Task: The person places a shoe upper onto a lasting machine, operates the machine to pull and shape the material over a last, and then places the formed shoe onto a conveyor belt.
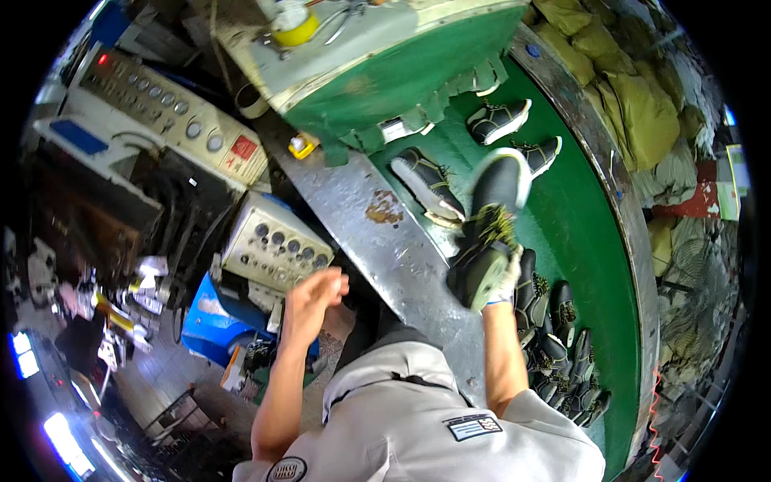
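Observation:
My right hand (507,279), in a white glove, grips a black shoe (491,201) with yellow-green laces and a pale sole edge. The shoe is held over the edge of the green belt, its toe pointing away from me. My bare left hand (315,299) hangs apart from it, fingers curled together, nothing visible in them, near a cream control box (277,245). Another shoe (427,185) lies on its side just left of the held one. Two further shoes, one of them a dark shoe (498,122), rest farther up the belt.
Several shoes (562,353) are heaped on the green belt (602,281) at right. A metal ledge (361,217) borders it. Beyond stands a green-curtained housing (401,72). Left are a gauge panel (161,108) and a blue machine part (213,317). Stuffed sacks (634,104) line the far right.

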Motion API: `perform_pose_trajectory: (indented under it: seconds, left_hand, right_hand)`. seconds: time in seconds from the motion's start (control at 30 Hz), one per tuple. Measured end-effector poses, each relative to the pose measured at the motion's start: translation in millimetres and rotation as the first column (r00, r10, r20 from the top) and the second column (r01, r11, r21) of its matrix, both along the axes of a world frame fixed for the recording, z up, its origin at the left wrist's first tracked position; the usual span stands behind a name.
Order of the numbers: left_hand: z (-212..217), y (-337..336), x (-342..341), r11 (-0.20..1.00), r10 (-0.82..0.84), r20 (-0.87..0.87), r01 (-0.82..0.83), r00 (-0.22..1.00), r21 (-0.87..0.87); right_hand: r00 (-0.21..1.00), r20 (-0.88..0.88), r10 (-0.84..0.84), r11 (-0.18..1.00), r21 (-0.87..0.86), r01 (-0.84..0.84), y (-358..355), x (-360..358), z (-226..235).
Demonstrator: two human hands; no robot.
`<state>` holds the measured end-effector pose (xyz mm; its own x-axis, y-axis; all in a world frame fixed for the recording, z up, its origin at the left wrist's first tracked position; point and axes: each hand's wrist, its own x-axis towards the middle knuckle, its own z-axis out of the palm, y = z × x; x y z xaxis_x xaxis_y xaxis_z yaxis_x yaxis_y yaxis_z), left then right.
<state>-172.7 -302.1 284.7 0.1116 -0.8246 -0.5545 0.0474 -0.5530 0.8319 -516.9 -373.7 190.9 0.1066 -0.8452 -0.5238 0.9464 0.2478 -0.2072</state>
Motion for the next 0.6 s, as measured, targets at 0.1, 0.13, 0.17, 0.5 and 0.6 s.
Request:
perform_pose_trajectory:
  seconds: [0.1, 0.13, 0.17, 0.5, 0.6]
  left_hand:
    - [29.3, -22.5, 25.7, 0.989, 0.031, -0.016, -0.033, 0.999, -0.142]
    - [42.5, -23.6, 38.4, 0.982, 0.085, -0.069, -0.095, 0.994, -0.162]
    - [44.7, -19.2, 53.4, 0.954, 0.158, 0.036, -0.143, 0.987, -0.264]
    - [14.3, 128.9, 262.1, 0.668, 0.689, -0.228, -0.725, 0.688, -0.168]
    - [7.6, 158.0, 292.4, 0.502, 0.800, -0.284, -0.849, 0.528, -0.165]
  right_hand:
    - [0.962, -0.082, 0.259, 0.959, -0.097, -0.267, 21.2, 105.5, -1.0]
    - [0.895, -0.216, 0.390, 0.904, -0.096, -0.417, 28.5, 139.2, 11.8]
    - [0.817, -0.363, 0.448, 0.843, -0.133, -0.521, 35.7, 168.5, 13.5]
    - [0.381, -0.374, 0.845, 0.339, -0.176, -0.924, 90.3, 395.9, 107.4]
    - [0.332, -0.284, 0.899, 0.315, -0.106, -0.943, 103.3, 448.8, 106.8]
